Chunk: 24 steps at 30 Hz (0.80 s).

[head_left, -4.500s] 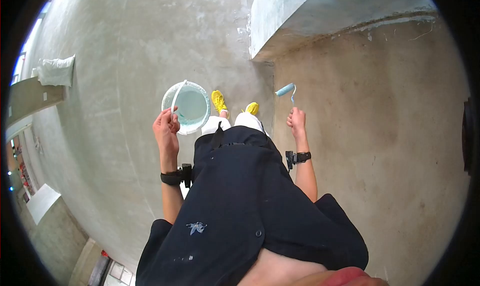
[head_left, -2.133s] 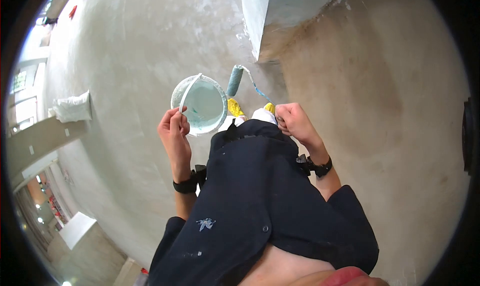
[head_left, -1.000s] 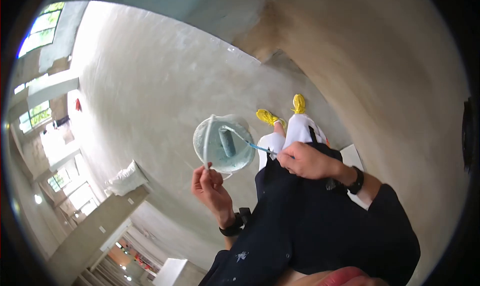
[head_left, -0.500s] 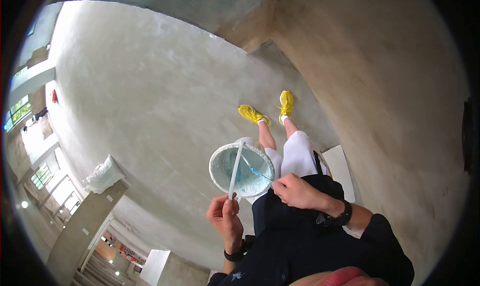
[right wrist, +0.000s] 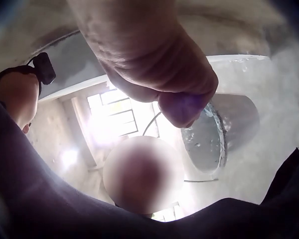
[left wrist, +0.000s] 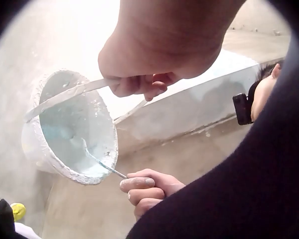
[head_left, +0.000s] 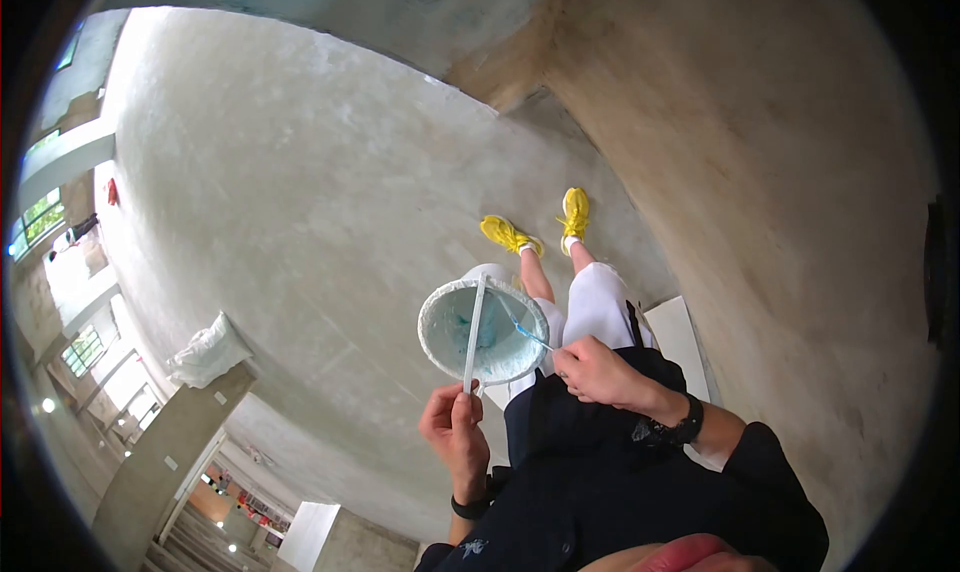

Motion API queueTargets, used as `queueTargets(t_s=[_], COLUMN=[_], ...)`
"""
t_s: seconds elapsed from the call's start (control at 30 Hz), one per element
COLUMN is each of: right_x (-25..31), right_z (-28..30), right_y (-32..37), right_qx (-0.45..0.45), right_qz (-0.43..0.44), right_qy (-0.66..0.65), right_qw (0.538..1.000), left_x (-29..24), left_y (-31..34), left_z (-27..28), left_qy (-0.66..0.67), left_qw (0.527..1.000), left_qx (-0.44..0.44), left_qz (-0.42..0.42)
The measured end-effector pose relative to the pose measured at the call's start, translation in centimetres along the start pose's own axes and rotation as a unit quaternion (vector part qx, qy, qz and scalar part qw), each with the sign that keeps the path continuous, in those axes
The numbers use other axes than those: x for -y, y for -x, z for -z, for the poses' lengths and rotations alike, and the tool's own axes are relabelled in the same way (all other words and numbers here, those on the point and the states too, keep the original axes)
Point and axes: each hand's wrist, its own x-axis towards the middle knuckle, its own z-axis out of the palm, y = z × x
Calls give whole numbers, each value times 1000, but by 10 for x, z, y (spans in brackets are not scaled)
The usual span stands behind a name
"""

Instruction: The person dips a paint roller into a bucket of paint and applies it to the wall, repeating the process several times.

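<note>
In the head view my left hand [head_left: 457, 434] grips the white bail handle [head_left: 475, 334] of a paint-smeared bucket [head_left: 430, 344]. The bucket hangs in front of my thighs, its mouth tilted toward me, with pale blue-white paint on its inner wall. My right hand [head_left: 602, 375] holds a paint roller by its grip end. The roller's thin bent rod [head_left: 530, 336] reaches over the rim into the bucket; its sleeve is hard to make out inside. From the left wrist view, the rod [left wrist: 99, 162] crosses the rim near my right fingers, which have paint specks on them.
My yellow shoes [head_left: 512, 234] stand on the grey concrete floor [head_left: 330, 192]. A brown-grey wall [head_left: 760, 192] rises close on my right, with a pale panel [head_left: 680, 340] beside my leg. A white sack [head_left: 210, 350] sits on a low wall to the left.
The roller has come from the right side over and down into the bucket. The bucket has risen nearer my body and tilted, and my view has turned. In the last half second little has moved.
</note>
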Motion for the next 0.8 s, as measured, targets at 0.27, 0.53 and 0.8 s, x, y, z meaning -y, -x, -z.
queueTargets(t_s=[0.27, 0.53, 0.8], right_x=[11, 34, 44], right_z=[-19, -38, -53], right_y=[14, 46, 80], right_qx=[-39, -32, -6], right_qz=[55, 140, 112], right_qy=[89, 159, 146], right_qw=[994, 977, 983], left_x=[-33, -75, -90], left_y=[1, 18, 39], left_z=[10, 13, 24], left_qy=[40, 39, 84], left_qw=[998, 992, 980], left_qx=[41, 72, 111], left_qz=[-31, -94, -143])
